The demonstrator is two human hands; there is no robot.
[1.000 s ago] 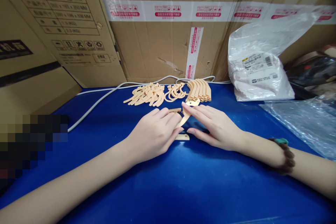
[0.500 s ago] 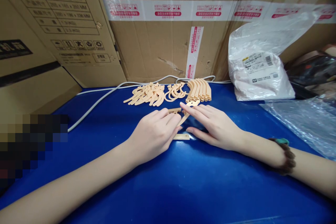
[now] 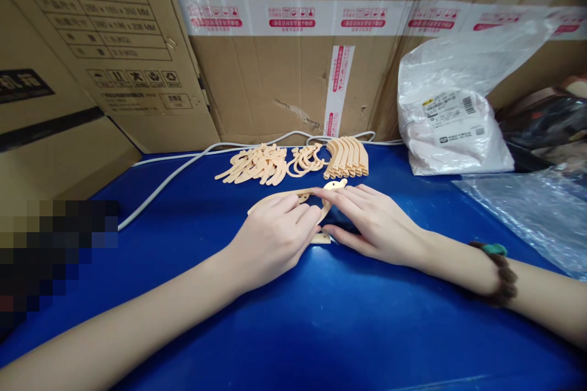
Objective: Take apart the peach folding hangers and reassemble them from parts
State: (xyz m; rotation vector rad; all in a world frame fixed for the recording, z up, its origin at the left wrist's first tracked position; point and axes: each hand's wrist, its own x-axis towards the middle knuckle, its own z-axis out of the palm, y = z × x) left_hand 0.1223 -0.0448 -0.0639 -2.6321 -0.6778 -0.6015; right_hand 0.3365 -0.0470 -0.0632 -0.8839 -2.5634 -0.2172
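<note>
My left hand (image 3: 277, 232) is closed around beige plastic parts that look like folding clothes-hanger pieces. A long curved arm (image 3: 262, 200) sticks out past its knuckles, and a rounded end with a hole (image 3: 335, 184) shows beyond the fingers. My right hand (image 3: 376, 220) grips the same hanger parts from the right, its index fingertip on the arm's end and its thumb lower, near my left fingertips. Under the hands a flat beige strip (image 3: 321, 238) lies on the blue table. How the held parts join is mostly hidden by the fingers.
Behind the hands lie a pile of short beige arms (image 3: 257, 164), several hooks (image 3: 306, 160) and a stack of curved arms (image 3: 347, 157). A white cable (image 3: 174, 170) runs along the cardboard boxes (image 3: 275, 73). To the right are a white plastic bag (image 3: 458, 134) and clear wrap (image 3: 527, 208).
The long curved arm now shows above my left hand, where it was mostly hidden. My right thumb has come closer to my left fingertips, and the strip beneath is more covered.
</note>
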